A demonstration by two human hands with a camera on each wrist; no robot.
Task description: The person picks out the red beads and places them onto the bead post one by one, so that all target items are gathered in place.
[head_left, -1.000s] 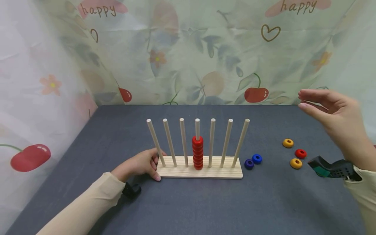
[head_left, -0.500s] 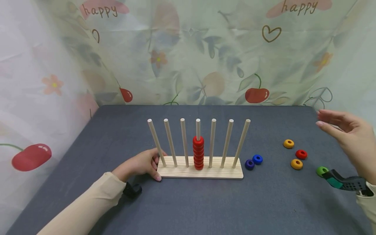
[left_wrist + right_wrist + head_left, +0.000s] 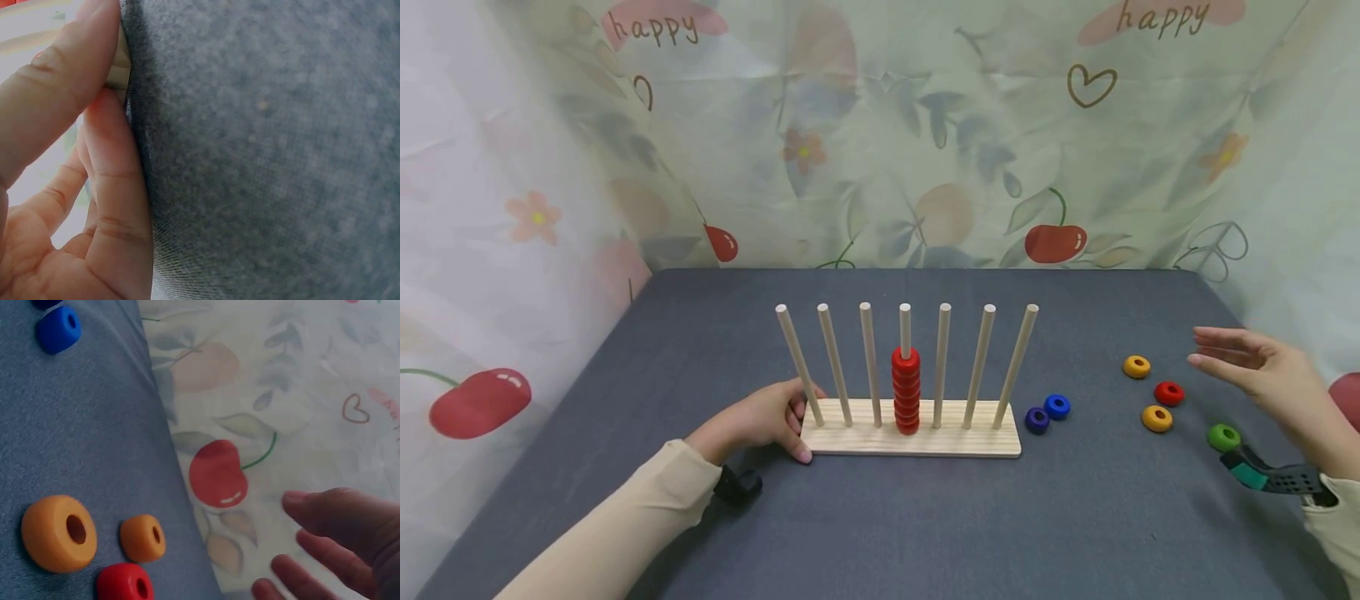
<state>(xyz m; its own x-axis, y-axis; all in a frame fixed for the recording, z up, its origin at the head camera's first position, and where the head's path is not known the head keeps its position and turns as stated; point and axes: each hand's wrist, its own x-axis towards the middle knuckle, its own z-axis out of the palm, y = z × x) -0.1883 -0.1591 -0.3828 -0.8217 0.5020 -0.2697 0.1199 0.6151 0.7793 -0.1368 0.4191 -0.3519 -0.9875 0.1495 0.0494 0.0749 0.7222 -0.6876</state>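
Note:
A wooden peg stand (image 3: pixel 842 440) with several upright pegs stands on the table. Its middle peg carries a stack of red beads (image 3: pixel 907 392). My left hand (image 3: pixel 767 421) pinches the left end of the stand's base; the left wrist view shows its thumb (image 3: pixel 69 69) and a finger at the base's edge. Over the table's right side hovers my right hand (image 3: pixel 1262 375), holding nothing, its fingers loosely extended with a gap to the thumb. Nearest to it are a loose red bead (image 3: pixel 1169 393), a green bead (image 3: pixel 1223 437) and two yellow beads (image 3: pixel 1137 367).
Beside the stand's right end lie a blue bead (image 3: pixel 1057 407) and a dark purple bead (image 3: pixel 1037 420). A patterned curtain (image 3: pixel 880 167) hangs behind the grey table (image 3: pixel 925 525) and along its sides.
My right hand has moved right and down toward the loose beads, uncovering the green bead. The left hand and the stand have stayed in place.

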